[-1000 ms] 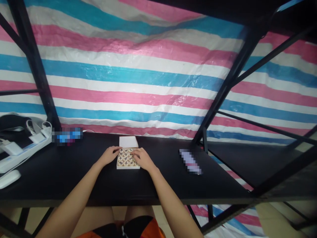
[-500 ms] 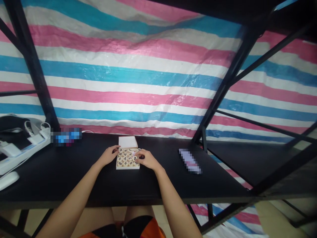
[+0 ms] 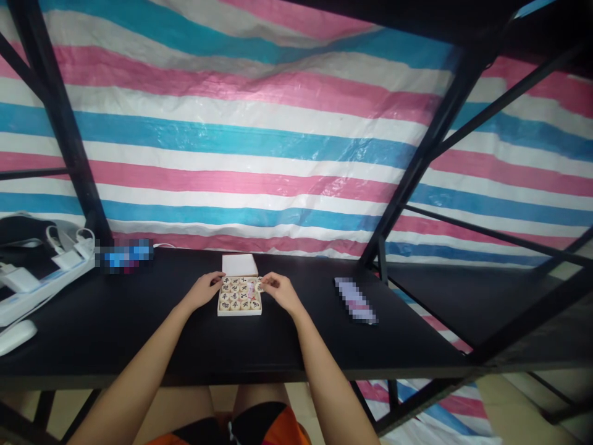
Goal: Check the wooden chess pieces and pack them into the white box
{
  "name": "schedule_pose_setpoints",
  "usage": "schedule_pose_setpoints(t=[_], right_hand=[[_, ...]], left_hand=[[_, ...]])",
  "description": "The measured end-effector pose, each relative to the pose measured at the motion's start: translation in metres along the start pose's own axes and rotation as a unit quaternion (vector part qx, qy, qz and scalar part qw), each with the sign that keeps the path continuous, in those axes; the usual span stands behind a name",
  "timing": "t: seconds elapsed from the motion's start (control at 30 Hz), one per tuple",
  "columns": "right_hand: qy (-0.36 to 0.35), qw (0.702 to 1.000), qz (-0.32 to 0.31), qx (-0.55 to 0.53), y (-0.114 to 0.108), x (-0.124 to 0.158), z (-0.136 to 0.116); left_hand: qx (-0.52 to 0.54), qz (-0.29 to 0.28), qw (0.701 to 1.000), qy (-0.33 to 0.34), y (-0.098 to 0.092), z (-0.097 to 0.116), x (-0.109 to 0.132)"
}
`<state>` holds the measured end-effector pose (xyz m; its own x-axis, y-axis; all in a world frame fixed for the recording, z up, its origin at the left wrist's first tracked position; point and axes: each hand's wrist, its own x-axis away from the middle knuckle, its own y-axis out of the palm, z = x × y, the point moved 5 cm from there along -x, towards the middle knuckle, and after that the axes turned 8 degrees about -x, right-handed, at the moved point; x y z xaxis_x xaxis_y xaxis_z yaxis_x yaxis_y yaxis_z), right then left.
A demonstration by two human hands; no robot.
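Note:
A small shallow box (image 3: pixel 239 311) filled with several round wooden game pieces (image 3: pixel 235 296) marked in black sits on the black table (image 3: pixel 194 346), its white lid (image 3: pixel 239 264) lying just behind it. My left hand (image 3: pixel 204 290) rests curled against the box's left edge. My right hand (image 3: pixel 280 292) hovers at the box's right upper corner, fingers pinched on one round piece (image 3: pixel 260 287) lifted just clear of the box.
A white power strip with plugged-in chargers (image 3: pixel 44 278) and a white oval object (image 3: pixel 16 337) lie at the left. Two blurred-out objects lie on the table, one at back left (image 3: pixel 124 255), one at right (image 3: pixel 356 301). Black frame posts (image 3: pixel 407 185) rise beside a striped tarp.
My right hand drew back from over the pieces to the box's right edge and lifted one piece out. The left hand stayed put.

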<state>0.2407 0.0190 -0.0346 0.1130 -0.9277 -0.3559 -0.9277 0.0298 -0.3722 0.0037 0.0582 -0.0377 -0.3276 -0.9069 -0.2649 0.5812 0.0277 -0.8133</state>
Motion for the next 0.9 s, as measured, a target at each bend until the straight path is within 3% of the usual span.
schedule_pose_setpoints(t=[0.13, 0.3, 0.47, 0.67, 0.9], right_hand=[[0.039, 0.999, 0.018, 0.013, -0.016, 0.000, 0.017], [0.062, 0.997, -0.019, 0.042, -0.008, 0.004, 0.022], [0.046, 0.996, -0.012, 0.069, -0.003, 0.002, 0.017], [-0.015, 0.996, -0.002, 0.089, 0.000, 0.006, -0.006], [-0.133, 0.979, -0.076, 0.133, 0.020, 0.021, -0.040]], left_hand=[[0.002, 0.000, 1.000, 0.002, 0.000, 0.000, 0.000], [0.008, -0.002, 1.000, 0.003, 0.000, 0.000, 0.000], [0.007, -0.004, 1.000, 0.000, 0.000, 0.000, -0.001], [0.010, -0.007, 1.000, -0.002, 0.001, -0.002, -0.002], [0.017, -0.009, 1.000, 0.000, 0.003, -0.004, -0.002]])
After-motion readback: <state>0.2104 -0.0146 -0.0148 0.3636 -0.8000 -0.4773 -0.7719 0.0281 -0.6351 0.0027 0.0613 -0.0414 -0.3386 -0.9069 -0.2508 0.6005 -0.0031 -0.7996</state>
